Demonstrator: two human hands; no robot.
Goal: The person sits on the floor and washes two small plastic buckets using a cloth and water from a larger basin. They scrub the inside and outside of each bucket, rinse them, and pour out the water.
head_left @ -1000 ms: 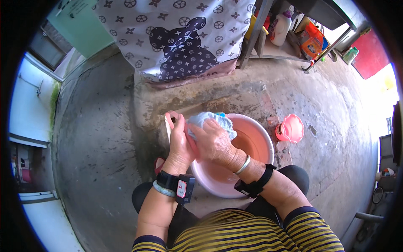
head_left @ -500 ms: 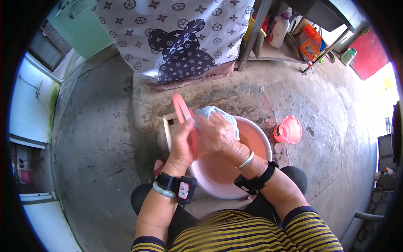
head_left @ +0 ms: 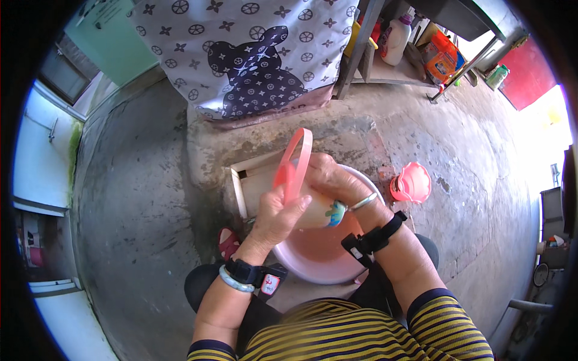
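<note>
My left hand [head_left: 275,221] is closed on a tilted small bucket with a pink loop handle [head_left: 298,157], its thumb pressed near the pink rim. The bucket's pale body [head_left: 318,218] has a blue-green pattern toward its lower right end. On the far side of the bucket, my right hand [head_left: 332,179] is closed with the fingers curled in; what they grip is hidden. Both hands are above a large pale pink basin [head_left: 374,191], which holds cloudy brownish water [head_left: 325,249].
A small pink scalloped bin [head_left: 412,182] stands on the concrete floor [head_left: 141,198] to the right. At the back hangs a white patterned cloth [head_left: 180,54], beside a low shelf with a detergent bottle [head_left: 395,41] and an orange bag [head_left: 444,55]. A pale floor frame [head_left: 238,191] borders the basin.
The bucket has turned, so its handle now leans right and its patterned side shows. My right hand has moved to the far side. The light blue cloth seen beneath it is out of sight.
</note>
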